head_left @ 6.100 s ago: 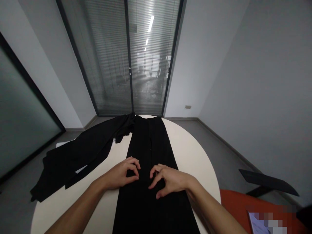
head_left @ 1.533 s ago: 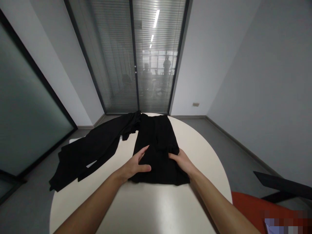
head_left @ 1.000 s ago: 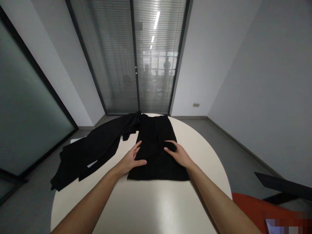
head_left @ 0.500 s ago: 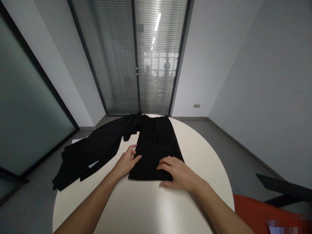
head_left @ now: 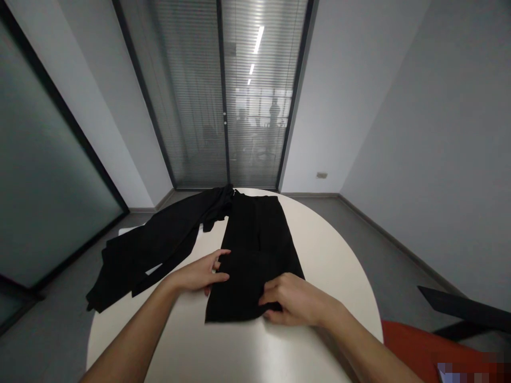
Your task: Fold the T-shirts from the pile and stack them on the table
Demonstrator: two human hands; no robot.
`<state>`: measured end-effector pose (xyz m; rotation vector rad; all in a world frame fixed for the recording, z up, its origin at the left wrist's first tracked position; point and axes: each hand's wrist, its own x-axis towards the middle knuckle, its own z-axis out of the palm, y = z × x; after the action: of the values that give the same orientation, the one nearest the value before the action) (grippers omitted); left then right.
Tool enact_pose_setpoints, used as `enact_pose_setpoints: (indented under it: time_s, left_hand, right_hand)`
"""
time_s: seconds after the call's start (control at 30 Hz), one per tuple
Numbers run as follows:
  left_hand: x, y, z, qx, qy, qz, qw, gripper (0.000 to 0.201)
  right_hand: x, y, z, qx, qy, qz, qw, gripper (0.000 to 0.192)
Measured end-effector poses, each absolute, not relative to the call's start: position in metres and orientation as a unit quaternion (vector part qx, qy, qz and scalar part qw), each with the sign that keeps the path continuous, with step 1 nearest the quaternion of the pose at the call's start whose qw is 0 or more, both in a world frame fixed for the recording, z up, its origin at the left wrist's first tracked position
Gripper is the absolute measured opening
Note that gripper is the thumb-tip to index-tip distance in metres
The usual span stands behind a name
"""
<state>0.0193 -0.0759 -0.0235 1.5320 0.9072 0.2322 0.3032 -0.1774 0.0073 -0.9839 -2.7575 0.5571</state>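
Round white table [head_left: 319,255], fills mid frame. Loose black garment [head_left: 159,244] draped over table's far-left edge, sleeve end touching trousers' far end. Folded black trousers [head_left: 255,250] at table ctr, near edge lifted w/ both hands. Orange chair [head_left: 403,346] btm right. L hand [head_left: 197,274] pinching trousers' left edge, thumb on top. R hand [head_left: 293,306] gripping near-right corner, fingers curled round cloth.
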Motion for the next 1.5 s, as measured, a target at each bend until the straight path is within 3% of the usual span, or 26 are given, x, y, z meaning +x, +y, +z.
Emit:
enact_pose_setpoints:
  time_s: [0.1, 0.23, 0.37, 0.47, 0.57, 0.87, 1.03, 1.13, 1.3, 1.5]
  left_hand:
    - [0.007, -0.076, -0.013, 0.648, 0.367, -0.004, 0.667, 0.099]
    - [0.005, -0.080, -0.009, 0.639, 0.352, -0.061, 0.682, 0.091]
    - [0.012, -0.084, -0.011, 0.664, 0.362, -0.043, 0.653, 0.071]
    - [0.016, -0.086, -0.010, 0.689, 0.355, -0.027, 0.632, 0.052]
    - [0.018, -0.086, -0.007, 0.696, 0.361, -0.024, 0.620, 0.048]
    - [0.027, -0.086, -0.008, 0.736, 0.331, 0.084, 0.585, 0.047]
    - [0.028, -0.092, -0.010, 0.753, 0.379, 0.031, 0.538, 0.049]
    - [0.027, -0.098, -0.002, 0.782, 0.377, 0.031, 0.496, 0.044]
    - [0.027, -0.096, 0.024, 0.750, 0.307, 0.145, 0.568, 0.036]
    - [0.048, -0.044, 0.034, 0.724, 0.324, 0.326, 0.515, 0.050]
  right_hand:
    - [0.292, -0.192, 0.006, -0.285, -0.919, 0.268, 0.052, 0.019]
    - [0.282, -0.205, 0.007, -0.267, -0.895, 0.356, 0.024, 0.025]
    - [0.299, -0.191, 0.019, -0.337, -0.841, 0.420, 0.054, 0.036]
    - [0.326, -0.169, 0.022, -0.458, -0.818, 0.326, 0.122, 0.029]
    - [0.347, -0.155, 0.013, -0.533, -0.792, 0.274, 0.117, 0.035]
    - [0.349, -0.151, -0.002, -0.496, -0.769, 0.392, 0.089, 0.024]
    - [0.357, -0.148, -0.006, -0.483, -0.705, 0.509, 0.102, 0.041]
    - [0.364, -0.149, -0.003, -0.411, -0.686, 0.588, 0.120, 0.040]
    - [0.373, -0.143, 0.019, -0.358, -0.681, 0.609, 0.192, 0.036]
    - [0.380, -0.091, 0.053, -0.415, -0.727, 0.490, 0.245, 0.035]
